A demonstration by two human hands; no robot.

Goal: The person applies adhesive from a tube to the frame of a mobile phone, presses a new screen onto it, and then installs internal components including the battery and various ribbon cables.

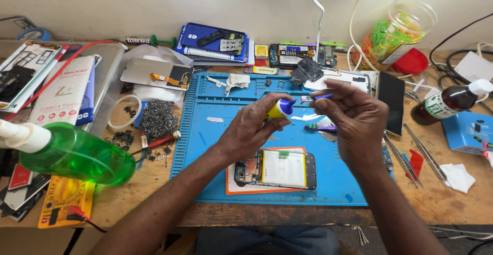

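The left hand [251, 129] was clenched around a small yellow glue tube [278, 110], its blue nozzle pointing toward 2 o'clock. The right hand [354, 119] pinched a small blue cap [323, 97] between thumb and fingertips, just beside the nozzle but apart from it. Both hands hovered above the middle of the blue work mat [205, 147], which covered the centre of the wooden bench [452, 203].

At 6 o'clock from the hands, an opened phone [277, 169] lay flat on an orange-edged card near the mat's front edge, with a strip of bare mat to its left and below. A toothbrush [318, 127] lay on the mat under the right hand. At 3 o'clock, tweezers [423, 155] and a dark phone screen [393, 103] lay just off the mat's right edge. A brown bottle [447, 102] lay tilted farther right. At 9 o'clock, a green spray bottle [77, 155] loomed close to the camera, beyond the mat's left edge, with a pile of small screws [156, 117] near it. The mat's far edge was crowded with phone parts.
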